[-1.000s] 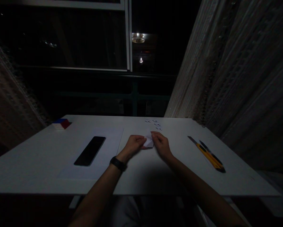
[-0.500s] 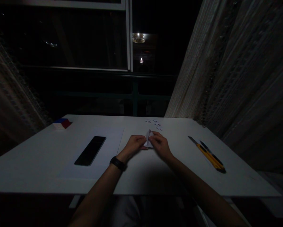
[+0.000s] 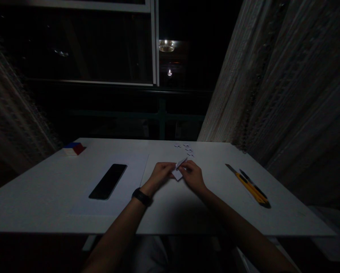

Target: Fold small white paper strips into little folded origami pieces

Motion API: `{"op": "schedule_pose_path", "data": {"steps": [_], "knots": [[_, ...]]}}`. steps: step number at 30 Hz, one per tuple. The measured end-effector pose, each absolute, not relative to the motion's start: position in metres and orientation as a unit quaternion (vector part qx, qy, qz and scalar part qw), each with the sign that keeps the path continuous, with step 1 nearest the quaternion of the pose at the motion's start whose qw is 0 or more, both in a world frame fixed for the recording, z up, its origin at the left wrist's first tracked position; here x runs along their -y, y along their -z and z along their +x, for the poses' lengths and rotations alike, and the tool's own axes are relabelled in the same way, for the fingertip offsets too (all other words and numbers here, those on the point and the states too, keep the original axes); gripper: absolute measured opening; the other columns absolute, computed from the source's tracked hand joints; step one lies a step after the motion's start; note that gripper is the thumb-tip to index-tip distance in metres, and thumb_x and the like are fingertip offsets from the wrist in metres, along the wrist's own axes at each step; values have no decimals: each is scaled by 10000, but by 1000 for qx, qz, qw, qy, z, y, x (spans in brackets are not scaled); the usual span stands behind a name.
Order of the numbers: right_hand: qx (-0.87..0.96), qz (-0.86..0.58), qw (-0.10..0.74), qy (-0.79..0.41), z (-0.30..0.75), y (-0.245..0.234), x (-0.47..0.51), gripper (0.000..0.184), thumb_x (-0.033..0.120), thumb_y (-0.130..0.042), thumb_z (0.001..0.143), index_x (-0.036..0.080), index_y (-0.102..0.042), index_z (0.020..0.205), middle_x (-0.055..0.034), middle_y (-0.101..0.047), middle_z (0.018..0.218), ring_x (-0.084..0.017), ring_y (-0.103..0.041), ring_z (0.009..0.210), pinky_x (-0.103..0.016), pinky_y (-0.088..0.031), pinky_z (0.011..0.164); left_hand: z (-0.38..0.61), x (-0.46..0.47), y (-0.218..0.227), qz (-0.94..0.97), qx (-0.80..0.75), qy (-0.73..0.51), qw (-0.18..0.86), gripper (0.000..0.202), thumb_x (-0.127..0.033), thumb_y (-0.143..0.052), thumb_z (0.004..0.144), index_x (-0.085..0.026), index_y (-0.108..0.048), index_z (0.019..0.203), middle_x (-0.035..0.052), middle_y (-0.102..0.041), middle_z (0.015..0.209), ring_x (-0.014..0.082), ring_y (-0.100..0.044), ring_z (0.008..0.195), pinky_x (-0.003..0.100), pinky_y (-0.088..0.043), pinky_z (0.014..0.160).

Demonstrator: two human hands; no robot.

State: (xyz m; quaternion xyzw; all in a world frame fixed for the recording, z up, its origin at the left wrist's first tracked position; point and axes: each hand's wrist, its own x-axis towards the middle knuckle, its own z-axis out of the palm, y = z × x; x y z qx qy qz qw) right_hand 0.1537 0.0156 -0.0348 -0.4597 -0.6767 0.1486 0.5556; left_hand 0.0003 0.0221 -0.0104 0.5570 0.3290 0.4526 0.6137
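A small folded piece of white paper (image 3: 177, 174) is held between both hands above the middle of the white table (image 3: 170, 212). One flap of it stands up and leans to the right. My left hand (image 3: 162, 173), with a dark band at the wrist, pinches the paper's left side. From the right, my right hand (image 3: 193, 174) grips it with thumb and fingers closed near the raised flap. The fingertips partly hide the folds. Just beyond the hands lie several small paper pieces (image 3: 189, 150) with dark marks.
To the left, a black phone (image 3: 108, 181) rests on a white sheet (image 3: 137, 170). A blue, red and white puzzle cube (image 3: 73, 149) sits at the far left corner. On the right lie a yellow utility knife (image 3: 251, 187) with its blade out and a dark pen (image 3: 251, 181).
The paper's raised flap has tilted from nearly upright over to the right. More of the paper's lower corner shows between the hands, which have barely moved.
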Motion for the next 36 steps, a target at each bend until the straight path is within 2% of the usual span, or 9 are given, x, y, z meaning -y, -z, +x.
{"op": "schedule_pose_path", "data": {"steps": [6,14,19,24,27,31,36], "knots": [[674,-489,540,-123,154,34,-14,103,223,-552,715,188,-638,759,-27,-578,737,-146,-500,619,-277,-403,587,3,-17,8,591,-308,-437,604,466,-333,-693,635,-86,-637,1027,129,-654,964,201,-600,832,278,-453,727],[670,-485,549,-115,151,32,-12,159,295,-515,769,192,-633,793,-35,-570,754,-150,-514,651,-284,-423,622,6,-22,12,572,-363,-489,549,431,-224,-660,633,-76,-629,1036,70,-667,724,128,-567,605,222,-428,562],[621,-478,594,-179,150,35,-12,191,350,-535,762,196,-529,874,-30,-568,798,-152,-553,678,-281,-460,609,4,-24,11,533,-351,-505,581,368,-224,-644,645,-78,-652,983,102,-677,840,152,-588,675,240,-444,596],[573,-430,627,-308,152,39,-18,410,337,-598,702,219,-413,1049,-4,-573,795,-142,-585,638,-270,-478,577,1,-25,13,514,-338,-488,619,382,-239,-670,632,-81,-656,980,115,-673,873,164,-593,711,263,-453,640],[565,-400,613,-382,154,34,-19,437,315,-624,665,215,-475,1064,-4,-606,751,-167,-605,657,-292,-481,603,0,-24,12,501,-333,-475,642,360,-238,-676,631,-94,-665,961,110,-672,870,166,-597,726,270,-458,660],[563,-398,587,-425,158,28,-20,257,316,-640,633,179,-632,850,-35,-653,766,-197,-611,709,-324,-482,652,-2,-22,9,492,-329,-470,654,332,-222,-679,630,-88,-672,934,111,-675,844,170,-603,724,275,-465,666],[548,-403,562,-471,162,27,-20,285,267,-614,628,178,-654,896,-23,-651,706,-174,-590,600,-291,-480,516,-5,-22,8,476,-321,-469,672,320,-178,-666,628,-85,-666,935,126,-669,901,193,-611,789,297,-482,702]]}}
